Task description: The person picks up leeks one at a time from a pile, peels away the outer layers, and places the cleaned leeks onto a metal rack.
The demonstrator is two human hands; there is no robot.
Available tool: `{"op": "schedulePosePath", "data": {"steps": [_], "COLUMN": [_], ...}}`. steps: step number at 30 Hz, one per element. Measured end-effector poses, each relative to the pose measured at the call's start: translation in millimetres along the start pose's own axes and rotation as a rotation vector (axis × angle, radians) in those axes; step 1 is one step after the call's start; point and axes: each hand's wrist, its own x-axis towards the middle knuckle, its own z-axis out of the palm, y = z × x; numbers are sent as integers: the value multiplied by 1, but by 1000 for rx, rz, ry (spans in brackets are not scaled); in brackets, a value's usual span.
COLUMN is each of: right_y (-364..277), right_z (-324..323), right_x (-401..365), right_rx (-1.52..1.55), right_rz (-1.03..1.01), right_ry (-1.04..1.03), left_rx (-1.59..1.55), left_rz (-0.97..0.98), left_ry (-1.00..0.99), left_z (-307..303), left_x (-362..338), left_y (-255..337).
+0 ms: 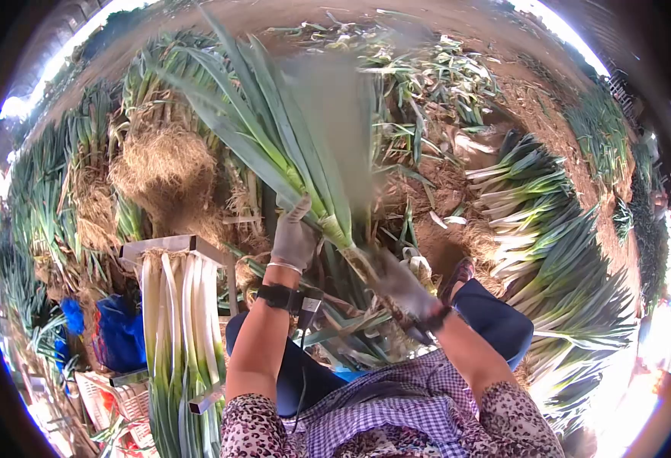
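A long leek [337, 230] slants across the middle of the head view, with its broad green leaves fanning up and left. My left hand [296, 238], in a pale glove, is closed around it just below the leaves. My right hand [411, 291], also gloved, lies against the lower, brownish stalk. Motion blurs its fingers, so their grip is not clear. The leek's root end is partly hidden near my right wrist.
Peeled leeks [186, 305] lie in a metal-edged rack [171, 244] at left. Unpeeled leeks with bushy roots [164, 164] stand behind it. A long row of cleaned leeks [537, 221] spreads at right. Leaf scraps [434, 84] litter the ground ahead. A basket [122, 401] sits lower left.
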Motion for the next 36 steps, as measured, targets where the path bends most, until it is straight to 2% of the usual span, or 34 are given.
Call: {"op": "schedulePosePath", "data": {"steps": [2,3,6,8,10,13,14,16,18,20,21,22,24,26,27,29,33,34,36], "right_y": [-32,-37,-34,-34,-34,-39,-37,24,64,81,81,86,66,-12,-38,-41,-38,-50,-49], "right_z": [20,33,74,91,103,106,105,94,65,27,9,5,5,20,30,48,62,60,57], "right_x": [70,95,117,113,109,91,79,46,-6,-43,-50,-36,-10,20,30,40,45,45,61], "right_rx": [101,162,621,784,854,641,330,368,-428,-600,-520,-339,-48,121,187,-31,-486,-419,-153], "right_rz": [-108,-90,-95,-129,-182,-77,29,-88,130,494,415,170,-30,47,100,-61,-371,-324,-203], "right_ry": [66,83,30,52,79,261,383,225,42,-168,-160,-84,-63,-205,-293,-116,275,181,124], "left_rx": [10,10,-11,424,337,304,164,233,320,142,59,218,403,87,39,-58,164,219,226], "left_rz": [47,70,138,423,493,397,364,385,419,264,181,261,327,223,196,143,251,268,149], "left_ry": [11,34,133,169,135,219,314,207,114,44,4,-43,-130,-286,-307,-340,-174,-142,21], "left_z": [11,8,1,0,10,1,24,6,2,2,2,-13,-13,-18,-14,-7,-1,-1,-4], "left_x": [-15,-16,-19,-22,-30,-29,-36,-33,-34,-38,-39,-31,-29,-19,-18,-18,-23,-23,-25], "left_y": [13,21,49,51,46,43,46,52,66,73,73,61,45,35,35,36,44,45,43]}}
